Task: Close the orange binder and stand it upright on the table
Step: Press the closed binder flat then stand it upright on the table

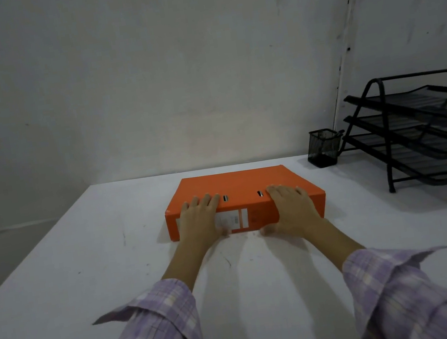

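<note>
The orange binder lies flat and closed on the white table, its spine with a white label facing me. My left hand wraps the left part of the spine, fingers over the top cover and thumb down at the table. My right hand holds the right part of the spine the same way. Two metal slots on the cover show between my hands.
A black mesh pen cup stands at the back right of the table. A black three-tier wire tray rack fills the far right. A pale wall rises just behind the table's far edge.
</note>
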